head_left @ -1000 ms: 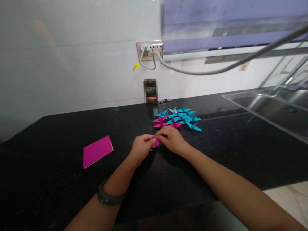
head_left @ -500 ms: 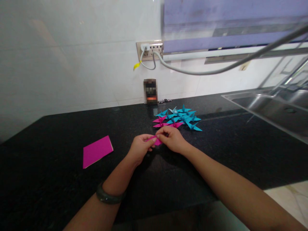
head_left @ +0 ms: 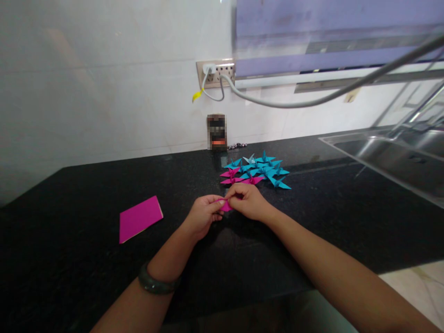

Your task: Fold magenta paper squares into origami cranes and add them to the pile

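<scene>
A small folded piece of pink paper (head_left: 227, 206) is pinched between both hands above the dark countertop. My left hand (head_left: 204, 213) is closed on its left side, thumb on top. My right hand (head_left: 248, 202) grips the right side with thumb and forefinger, and its fingers hide part of the paper. Just beyond my hands lie several blue paper cranes (head_left: 265, 172), a pale one (head_left: 250, 159) and a few pink paper cranes (head_left: 231, 173). To the left rests a stack of pink paper (head_left: 140, 219), apart from my hands.
The black countertop (head_left: 86, 194) runs along a white tiled wall. A blurred dark upright object (head_left: 217, 132) leans at the wall beside a beaded string (head_left: 237, 145). A grey cable (head_left: 294, 104) hangs from the socket (head_left: 215, 74). At the right is a metal sink (head_left: 391, 152).
My fingers have shifted slightly on the pink paper, and its visible part looks a little different. The cranes and the paper stack have stayed put.
</scene>
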Action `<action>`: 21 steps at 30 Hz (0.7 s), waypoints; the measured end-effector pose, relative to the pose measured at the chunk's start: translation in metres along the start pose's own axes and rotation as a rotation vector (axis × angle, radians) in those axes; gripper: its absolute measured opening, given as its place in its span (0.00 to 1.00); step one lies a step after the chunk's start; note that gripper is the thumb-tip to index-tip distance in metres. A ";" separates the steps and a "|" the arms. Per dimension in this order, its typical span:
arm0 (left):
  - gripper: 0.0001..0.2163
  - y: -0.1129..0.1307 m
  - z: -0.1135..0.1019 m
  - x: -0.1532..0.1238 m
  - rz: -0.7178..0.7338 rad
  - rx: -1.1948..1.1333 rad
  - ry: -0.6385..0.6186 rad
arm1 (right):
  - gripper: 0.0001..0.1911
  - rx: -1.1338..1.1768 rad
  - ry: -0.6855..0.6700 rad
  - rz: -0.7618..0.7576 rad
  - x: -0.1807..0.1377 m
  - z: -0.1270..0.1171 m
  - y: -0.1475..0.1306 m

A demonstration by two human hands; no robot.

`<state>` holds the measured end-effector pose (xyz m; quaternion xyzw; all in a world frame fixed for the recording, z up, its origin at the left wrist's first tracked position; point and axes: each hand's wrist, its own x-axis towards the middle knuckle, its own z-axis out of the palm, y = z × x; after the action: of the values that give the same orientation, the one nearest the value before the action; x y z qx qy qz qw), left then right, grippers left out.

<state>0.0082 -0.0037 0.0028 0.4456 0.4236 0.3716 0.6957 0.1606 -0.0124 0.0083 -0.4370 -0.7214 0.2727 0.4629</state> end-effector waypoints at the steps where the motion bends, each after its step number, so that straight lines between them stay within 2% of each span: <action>1: 0.06 0.000 0.000 0.000 -0.024 -0.034 -0.003 | 0.07 0.009 -0.005 -0.001 0.000 0.000 0.000; 7: 0.03 0.002 0.001 0.000 -0.095 -0.148 -0.011 | 0.09 0.022 -0.014 -0.013 0.001 -0.002 0.002; 15: 0.06 0.001 -0.002 0.001 -0.051 -0.123 -0.027 | 0.10 -0.032 0.003 -0.079 0.000 0.000 0.004; 21: 0.07 -0.001 -0.003 0.002 -0.037 -0.078 0.010 | 0.09 -0.032 -0.009 -0.030 0.001 -0.001 0.002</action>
<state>0.0061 -0.0013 0.0002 0.4085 0.4205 0.3769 0.7171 0.1620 -0.0108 0.0070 -0.4324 -0.7342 0.2561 0.4566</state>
